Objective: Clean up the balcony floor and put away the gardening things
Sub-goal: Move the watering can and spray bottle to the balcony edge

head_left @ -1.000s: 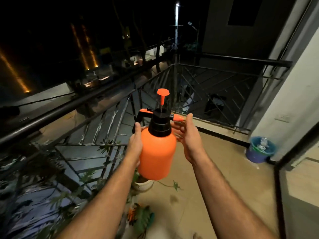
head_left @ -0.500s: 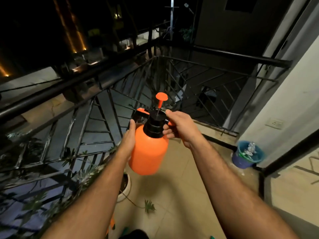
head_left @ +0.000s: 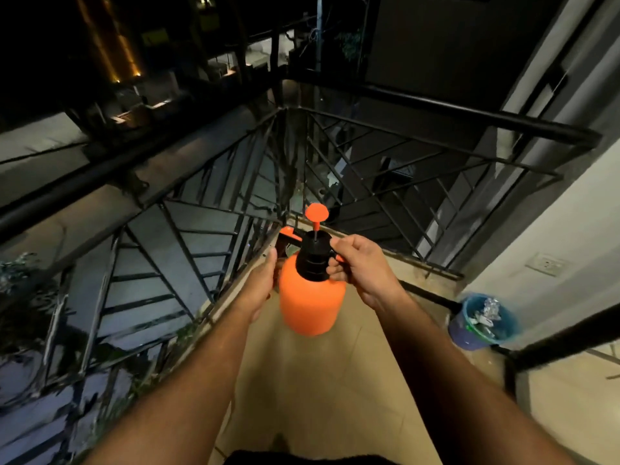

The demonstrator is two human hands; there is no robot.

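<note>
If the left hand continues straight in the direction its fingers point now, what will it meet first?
Probably the black railing at the balcony corner. The left hand lies against the orange sprayer, fingers pointing forward and up; depth is unclear.

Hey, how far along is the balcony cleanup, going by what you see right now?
Done: the tiled floor ahead shows no litter, and the blue plastic bin by the wall holds scraps. In hand: the orange plastic pump sprayer is held up off the floor, left hand against its side, right hand gripping its black cap. Left: stowing the sprayer; the plants by the black metal railing are too dark to judge.
</note>
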